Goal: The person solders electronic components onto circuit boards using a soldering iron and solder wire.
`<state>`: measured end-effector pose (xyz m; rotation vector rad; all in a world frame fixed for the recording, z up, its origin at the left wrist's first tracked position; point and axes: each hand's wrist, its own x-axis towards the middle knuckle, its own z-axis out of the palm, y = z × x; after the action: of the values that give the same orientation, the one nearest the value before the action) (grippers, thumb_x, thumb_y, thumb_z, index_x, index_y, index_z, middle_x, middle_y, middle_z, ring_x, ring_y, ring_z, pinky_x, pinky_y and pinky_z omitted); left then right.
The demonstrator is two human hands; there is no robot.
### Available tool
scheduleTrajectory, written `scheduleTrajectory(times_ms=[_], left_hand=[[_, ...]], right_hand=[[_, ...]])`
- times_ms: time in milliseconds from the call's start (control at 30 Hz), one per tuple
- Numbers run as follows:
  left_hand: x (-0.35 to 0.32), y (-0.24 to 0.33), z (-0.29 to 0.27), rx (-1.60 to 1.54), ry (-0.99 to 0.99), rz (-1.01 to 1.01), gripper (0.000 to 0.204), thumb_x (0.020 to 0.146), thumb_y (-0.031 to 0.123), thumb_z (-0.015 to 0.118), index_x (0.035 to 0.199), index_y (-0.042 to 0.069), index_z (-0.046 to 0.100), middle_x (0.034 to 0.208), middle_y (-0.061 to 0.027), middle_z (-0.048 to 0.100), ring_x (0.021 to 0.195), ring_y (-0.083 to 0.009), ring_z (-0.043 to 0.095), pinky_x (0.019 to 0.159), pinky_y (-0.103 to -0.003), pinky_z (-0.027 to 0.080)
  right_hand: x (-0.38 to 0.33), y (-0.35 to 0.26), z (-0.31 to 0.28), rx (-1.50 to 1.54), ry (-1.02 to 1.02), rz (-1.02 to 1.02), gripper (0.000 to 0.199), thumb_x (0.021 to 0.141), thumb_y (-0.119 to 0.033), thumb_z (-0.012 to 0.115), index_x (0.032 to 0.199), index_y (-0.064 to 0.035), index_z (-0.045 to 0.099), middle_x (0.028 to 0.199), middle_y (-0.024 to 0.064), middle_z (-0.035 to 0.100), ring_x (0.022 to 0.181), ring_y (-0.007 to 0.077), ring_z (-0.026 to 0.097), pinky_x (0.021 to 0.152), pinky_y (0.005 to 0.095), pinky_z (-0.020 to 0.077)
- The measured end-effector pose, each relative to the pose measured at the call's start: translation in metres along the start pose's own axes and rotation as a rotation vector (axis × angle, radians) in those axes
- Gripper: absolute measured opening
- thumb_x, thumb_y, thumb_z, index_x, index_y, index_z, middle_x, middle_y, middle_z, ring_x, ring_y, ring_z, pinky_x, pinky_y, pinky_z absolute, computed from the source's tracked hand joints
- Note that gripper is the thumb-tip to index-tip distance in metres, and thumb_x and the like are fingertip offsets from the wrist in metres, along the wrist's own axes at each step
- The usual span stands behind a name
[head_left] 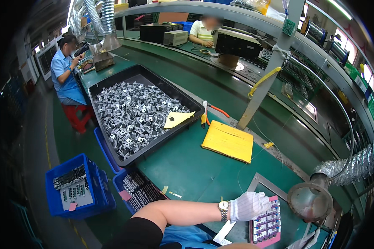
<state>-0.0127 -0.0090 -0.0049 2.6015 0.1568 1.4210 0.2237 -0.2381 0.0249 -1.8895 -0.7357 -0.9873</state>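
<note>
My left hand, in a white ribbed glove with a wristwatch above the cuff, is bent over the upper left part of a pink board. Rows of small purple, white and dark electronic parts fill this board. A thin solder wire comes down to the glove, and the curled fingers close on it; their tips are hidden. Low on the right, my right hand, gloved too, shows only partly at the picture's edge, right of the board. Its fingers cannot be made out.
A metal fume funnel on a foil duct stands right of the board. A yellow pad, orange-handled pliers and a black tray of small parts lie farther off. Blue bins stand left. Two people sit beyond.
</note>
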Motion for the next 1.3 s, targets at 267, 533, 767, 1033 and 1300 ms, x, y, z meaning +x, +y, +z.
scheduleTrajectory(times_ms=[267, 533, 767, 1033, 1300], left_hand=[[-0.004, -0.002, 0.008, 0.037, -0.017, 0.000, 0.021, 0.087, 0.019, 0.059, 0.105, 0.010, 0.066, 0.082, -0.0024, 0.055, 0.070, -0.0182, 0.053, 0.050, -0.032, 0.043], [0.001, -0.001, 0.003, -0.011, 0.018, -0.038, 0.010, 0.086, 0.020, 0.062, 0.088, 0.010, 0.065, 0.079, -0.0023, 0.056, 0.071, -0.0188, 0.055, 0.052, -0.033, 0.044], [0.000, 0.003, -0.001, -0.030, -0.008, -0.005, 0.017, 0.087, 0.021, 0.062, 0.101, 0.013, 0.068, 0.079, -0.0004, 0.055, 0.068, -0.0169, 0.055, 0.050, -0.032, 0.044], [-0.004, 0.004, 0.001, -0.094, -0.007, -0.007, 0.020, 0.086, 0.022, 0.065, 0.104, 0.014, 0.067, 0.078, 0.0003, 0.056, 0.068, -0.0171, 0.057, 0.050, -0.032, 0.046], [-0.002, 0.006, -0.010, -0.093, -0.023, 0.026, 0.026, 0.081, 0.020, 0.067, 0.105, 0.011, 0.069, 0.084, 0.0004, 0.061, 0.069, -0.0163, 0.058, 0.050, -0.031, 0.046]], right_hand=[[0.004, 0.015, -0.001, -0.001, 0.043, 0.012, 0.029, 0.102, -0.020, 0.056, 0.113, 0.0052, 0.064, 0.107, 0.0227, 0.066, 0.099, 0.0364, 0.063, 0.093, 0.0454, 0.0488], [-0.018, 0.099, -0.052, -0.891, -0.094, -0.325, 0.045, 0.103, -0.023, 0.052, 0.135, 0.0086, 0.048, 0.130, 0.0302, 0.052, 0.120, 0.0433, 0.051, 0.104, 0.0528, 0.0437], [-0.014, 0.020, -0.078, 0.095, 0.052, 0.038, 0.052, 0.098, -0.036, 0.062, 0.132, 0.0020, 0.052, 0.118, 0.0220, 0.057, 0.108, 0.0335, 0.056, 0.093, 0.0501, 0.0474], [-0.028, -0.078, -0.056, 0.412, -0.218, 0.116, 0.014, 0.096, -0.012, 0.065, 0.101, 0.0006, 0.066, 0.087, 0.0138, 0.062, 0.078, 0.0239, 0.060, 0.070, 0.0360, 0.0492], [-0.020, -0.081, -0.018, 0.488, -0.602, -0.415, 0.017, 0.089, -0.003, 0.065, 0.106, -0.0009, 0.066, 0.087, 0.0130, 0.063, 0.082, 0.0264, 0.062, 0.073, 0.0376, 0.0486]])
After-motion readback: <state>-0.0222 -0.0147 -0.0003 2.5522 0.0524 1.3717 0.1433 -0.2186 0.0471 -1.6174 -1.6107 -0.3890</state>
